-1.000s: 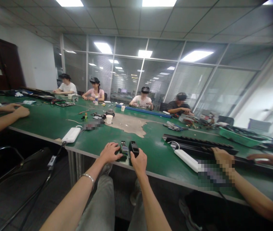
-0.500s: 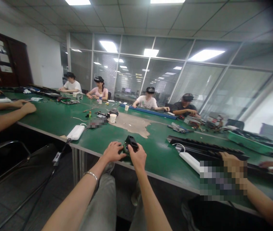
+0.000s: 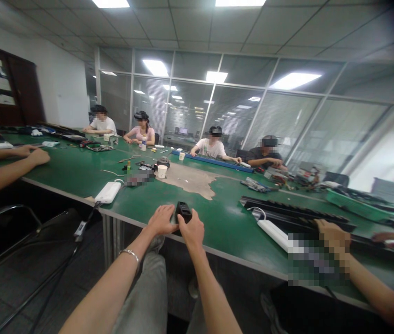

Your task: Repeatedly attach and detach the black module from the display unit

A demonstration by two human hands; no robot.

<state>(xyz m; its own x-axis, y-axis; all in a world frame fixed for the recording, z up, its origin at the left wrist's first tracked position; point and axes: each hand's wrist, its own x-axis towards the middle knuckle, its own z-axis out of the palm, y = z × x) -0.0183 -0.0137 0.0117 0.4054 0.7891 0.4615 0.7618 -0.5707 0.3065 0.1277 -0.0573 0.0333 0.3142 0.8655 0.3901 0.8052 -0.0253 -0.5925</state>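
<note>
A small black box-shaped device (image 3: 183, 211) with recessed openings in its top is between my hands near the table's front edge. My right hand (image 3: 193, 228) grips its right and near side, the thumb on the near face. My left hand (image 3: 162, 220) is closed in against the left side, its fingertips at the lower edge. My fingers hide the bottom of the device, so I cannot tell whether it rests on the green table (image 3: 137, 204).
White power banks (image 3: 108, 192) with cables lie to the left and right (image 3: 276, 235). A paper cup (image 3: 162, 171) stands on a bare brown patch (image 3: 193, 181). Black slotted rails (image 3: 294, 209) are on the right, by another person's hand (image 3: 332, 234). Several people sit around the table.
The black device has shifted slightly left and turned, sitting straighter between my hands. My right hand moved left with it, and my left hand closed in. A green part at its left side is now hidden.
</note>
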